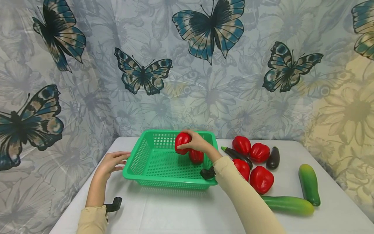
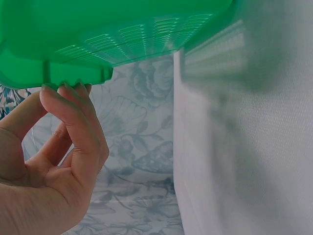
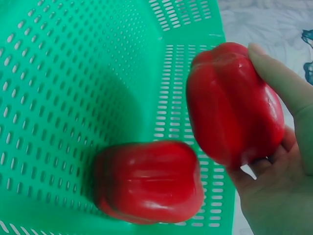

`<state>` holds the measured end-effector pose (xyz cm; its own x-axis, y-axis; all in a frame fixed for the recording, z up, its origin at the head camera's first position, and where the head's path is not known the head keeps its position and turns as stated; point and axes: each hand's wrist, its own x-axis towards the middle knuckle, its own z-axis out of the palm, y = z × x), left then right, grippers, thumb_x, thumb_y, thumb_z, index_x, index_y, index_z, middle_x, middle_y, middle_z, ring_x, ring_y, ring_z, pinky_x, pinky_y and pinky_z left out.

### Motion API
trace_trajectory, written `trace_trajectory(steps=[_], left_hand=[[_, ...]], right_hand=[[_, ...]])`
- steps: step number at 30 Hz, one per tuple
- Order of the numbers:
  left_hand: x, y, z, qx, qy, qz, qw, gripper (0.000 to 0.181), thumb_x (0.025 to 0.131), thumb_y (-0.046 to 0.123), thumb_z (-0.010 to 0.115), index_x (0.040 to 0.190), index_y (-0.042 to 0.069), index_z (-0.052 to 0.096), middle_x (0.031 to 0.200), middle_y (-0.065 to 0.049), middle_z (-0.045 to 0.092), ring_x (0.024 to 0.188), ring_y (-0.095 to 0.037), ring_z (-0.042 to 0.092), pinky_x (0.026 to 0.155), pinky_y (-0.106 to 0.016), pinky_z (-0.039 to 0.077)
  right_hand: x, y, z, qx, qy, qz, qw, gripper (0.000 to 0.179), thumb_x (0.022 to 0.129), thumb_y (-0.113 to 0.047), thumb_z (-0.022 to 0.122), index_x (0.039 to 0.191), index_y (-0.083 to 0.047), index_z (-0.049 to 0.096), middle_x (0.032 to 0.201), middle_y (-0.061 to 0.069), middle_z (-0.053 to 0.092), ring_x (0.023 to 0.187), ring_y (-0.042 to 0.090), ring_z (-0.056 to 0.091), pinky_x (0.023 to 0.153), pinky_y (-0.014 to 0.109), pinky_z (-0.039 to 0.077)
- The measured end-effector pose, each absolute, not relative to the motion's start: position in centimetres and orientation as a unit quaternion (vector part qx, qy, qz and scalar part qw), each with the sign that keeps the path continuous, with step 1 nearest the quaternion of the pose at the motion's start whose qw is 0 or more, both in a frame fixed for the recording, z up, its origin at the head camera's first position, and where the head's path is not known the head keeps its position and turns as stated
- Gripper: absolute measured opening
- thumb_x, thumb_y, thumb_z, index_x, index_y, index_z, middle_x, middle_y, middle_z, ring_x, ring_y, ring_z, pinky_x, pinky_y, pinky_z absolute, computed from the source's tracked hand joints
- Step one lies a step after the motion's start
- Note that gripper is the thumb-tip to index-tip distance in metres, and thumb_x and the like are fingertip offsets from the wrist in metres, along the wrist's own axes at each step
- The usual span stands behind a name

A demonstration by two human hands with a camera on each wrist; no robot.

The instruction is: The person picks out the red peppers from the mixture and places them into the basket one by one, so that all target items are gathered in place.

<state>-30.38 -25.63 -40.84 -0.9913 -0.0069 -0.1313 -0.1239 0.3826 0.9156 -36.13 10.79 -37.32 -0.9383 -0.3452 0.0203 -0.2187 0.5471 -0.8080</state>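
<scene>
Sleeves (image 1: 248,198) foremost, the right hand (image 1: 197,142) grips a pepper (image 1: 182,143) over the basket (image 1: 163,165) where a second pepper (image 1: 196,156) already lies, the relaxed left hand (image 1: 111,163) touches the rim (image 1: 133,156), and four peppers (image 1: 262,179), two eggplants (image 1: 273,158) and two cucumbers (image 1: 309,184) still lie outside on the surface (image 1: 163,211).

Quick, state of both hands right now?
Left hand: open, fingertips touching the green basket's rim.
Right hand: closed, holding a red bell pepper.
</scene>
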Motion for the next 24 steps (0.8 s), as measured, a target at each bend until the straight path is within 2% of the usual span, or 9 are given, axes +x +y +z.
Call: trace_trajectory(steps=[4,14,24], left_hand=[[-30.3,-25.6,-40.6,-0.04,0.827,0.558,0.052,0.055,0.094,0.035,0.065,0.134,-0.003,0.056,0.1,0.011,0.066,0.082,-0.004,0.065,0.078,-0.026,0.059],[-30.1,-25.6,-40.6,-0.044,0.826,0.559,0.055,0.056,0.094,0.035,0.066,0.134,-0.003,0.056,0.101,0.009,0.067,0.082,-0.004,0.065,0.079,-0.027,0.059],[-30.2,-25.6,-40.7,-0.038,0.828,0.556,0.055,0.057,0.095,0.035,0.064,0.135,-0.004,0.054,0.101,0.009,0.066,0.083,-0.004,0.064,0.078,-0.026,0.059]], right_hand=[[-36.3,10.7,-37.4,-0.169,0.878,-0.442,0.074,0.073,0.083,-0.031,0.078,0.146,-0.017,0.043,0.141,0.014,0.05,0.125,0.035,0.05,0.091,0.046,0.055],[-36.8,10.2,-38.2,-0.167,0.874,-0.446,0.1,0.073,0.082,-0.03,0.079,0.146,-0.018,0.044,0.141,0.012,0.05,0.126,0.034,0.05,0.091,0.045,0.055],[-37.2,9.6,-39.0,-0.162,0.876,-0.441,0.103,0.073,0.082,-0.031,0.079,0.145,-0.019,0.044,0.14,0.01,0.051,0.127,0.032,0.049,0.091,0.045,0.055]])
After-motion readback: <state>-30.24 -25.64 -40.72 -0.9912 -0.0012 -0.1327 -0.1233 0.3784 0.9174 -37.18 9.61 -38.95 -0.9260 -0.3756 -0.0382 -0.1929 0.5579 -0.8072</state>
